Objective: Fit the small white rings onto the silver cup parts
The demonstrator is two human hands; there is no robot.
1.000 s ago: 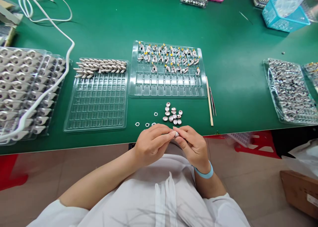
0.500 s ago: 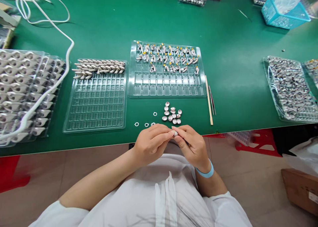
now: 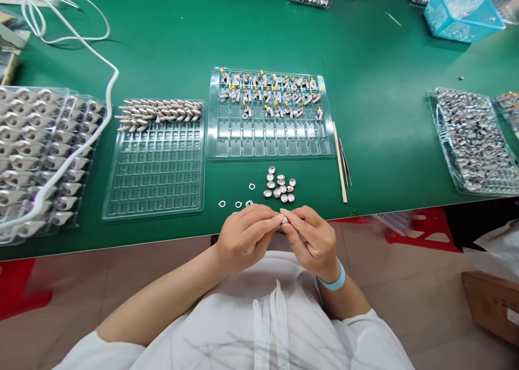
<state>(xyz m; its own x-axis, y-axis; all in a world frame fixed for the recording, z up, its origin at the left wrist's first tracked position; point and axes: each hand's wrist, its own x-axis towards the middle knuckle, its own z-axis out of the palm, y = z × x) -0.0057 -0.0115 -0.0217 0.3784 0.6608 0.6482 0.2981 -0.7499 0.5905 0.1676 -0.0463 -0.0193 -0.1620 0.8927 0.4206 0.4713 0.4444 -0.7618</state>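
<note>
My left hand [image 3: 245, 235] and my right hand [image 3: 314, 237] meet at the near edge of the green table [image 3: 365, 62], fingertips pinched together on one small silver cap [image 3: 285, 219]. Just beyond them lies a loose cluster of similar silver caps [image 3: 279, 185] and several small white rings [image 3: 237, 201]. Further back is a clear tray [image 3: 270, 113] whose far rows hold grey parts with yellow tips. To its left, another clear tray [image 3: 156, 159] carries grey parts in its far rows only.
A wooden stick and tweezers [image 3: 343, 162] lie right of the caps. Stacked trays of grey parts [image 3: 40, 154] with a white cable [image 3: 81, 148] across them sit at left. A tray of silver parts [image 3: 472, 138] is at right; blue [image 3: 458, 19] and pink baskets at back.
Both hands stay pinched on the small cap at the table edge; only the fingers shift slightly. The view has tilted a little.
</note>
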